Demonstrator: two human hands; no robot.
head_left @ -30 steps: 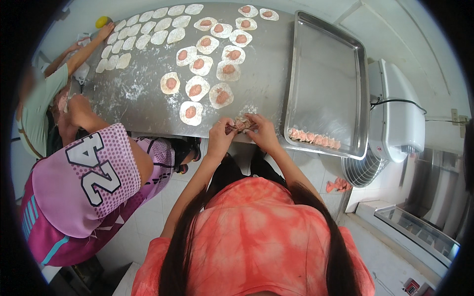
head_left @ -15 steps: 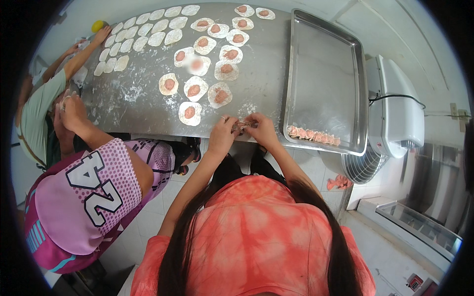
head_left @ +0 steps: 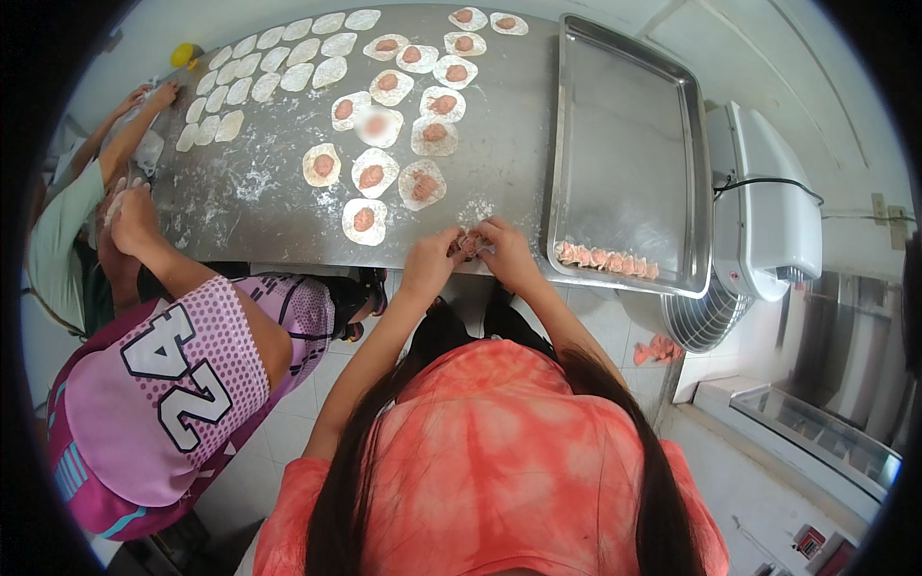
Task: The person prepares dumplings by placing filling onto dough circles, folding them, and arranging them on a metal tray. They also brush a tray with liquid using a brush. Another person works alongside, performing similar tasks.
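Observation:
At the near edge of the steel table, my left hand [head_left: 432, 261] and my right hand [head_left: 507, 252] pinch a small meat-filled dumpling [head_left: 470, 246] between them. Its wrapper is gathered around pink filling, and my fingers hide part of it. Left of my hands lies a round dough wrapper with a meat ball on it [head_left: 364, 222]; several more like it spread toward the far edge, one of them blurred. To my right, a row of finished open-topped dumplings [head_left: 607, 260] lines the near end of a large steel tray [head_left: 709, 192].
Plain dough wrappers [head_left: 299, 77] lie in rows at the far left, near a yellow round object [head_left: 182, 54]. Flour dusts the table [head_left: 259, 216]. Two other people stand at the left, one in a pink shirt [head_left: 192, 384]. A white machine [head_left: 768, 202] stands right of the tray.
My fingers have shifted on the dumpling, showing more of its pink filling. The far-left person's hand has drawn back from the yellow object. The whole view has shifted slightly.

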